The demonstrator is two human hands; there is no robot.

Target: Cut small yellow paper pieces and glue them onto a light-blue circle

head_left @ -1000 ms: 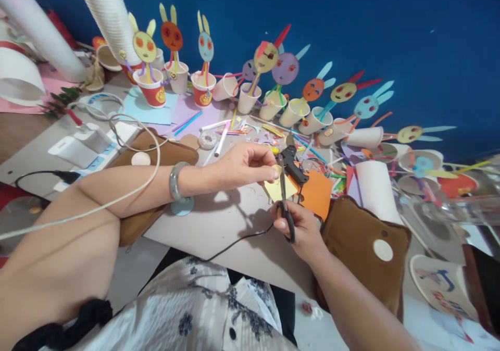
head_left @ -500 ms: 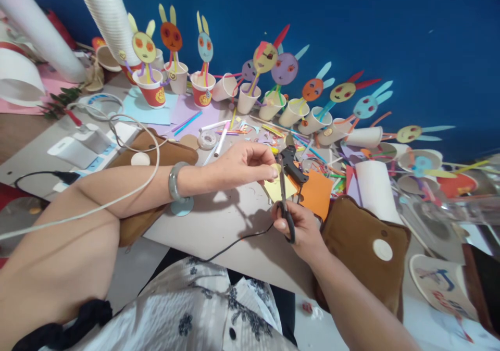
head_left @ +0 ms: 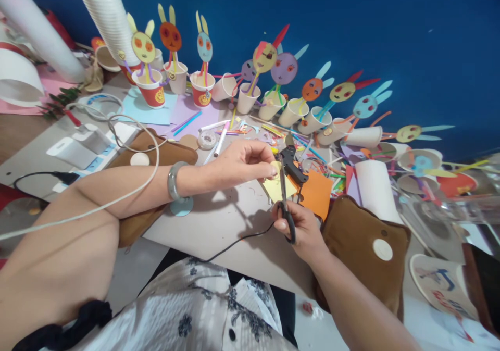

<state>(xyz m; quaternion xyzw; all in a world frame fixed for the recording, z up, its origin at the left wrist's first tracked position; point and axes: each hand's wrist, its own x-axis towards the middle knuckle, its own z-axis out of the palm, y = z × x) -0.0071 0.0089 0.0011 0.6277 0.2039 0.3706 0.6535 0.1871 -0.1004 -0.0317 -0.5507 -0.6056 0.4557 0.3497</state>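
Between the thumb and fingers of my left hand (head_left: pixel 250 162) is a small piece of pale yellow paper (head_left: pixel 277 170), held up over the table. My right hand (head_left: pixel 299 227) is wrapped round the dark handles of a pair of scissors (head_left: pixel 286 200). Their blades point away from me and reach up beside the yellow piece; whether they touch it I cannot tell. Below the hands lie a yellow paper sheet (head_left: pixel 282 190) and an orange paper sheet (head_left: pixel 314 193). A black glue gun (head_left: pixel 292 163) lies just beyond the scissors.
Paper cups with rabbit-faced figures, such as a red cup (head_left: pixel 151 93), line the blue wall. Brown pouches (head_left: pixel 363 247) lie at right and left. A power strip (head_left: pixel 117 132) with chargers and a white cable (head_left: pixel 158 158) are at left. A black cord (head_left: pixel 238 239) crosses the table front.
The yellow paper piece has turned slightly in my left fingers, and more of it shows beside the blades. My right hand and the scissors stay almost in place.
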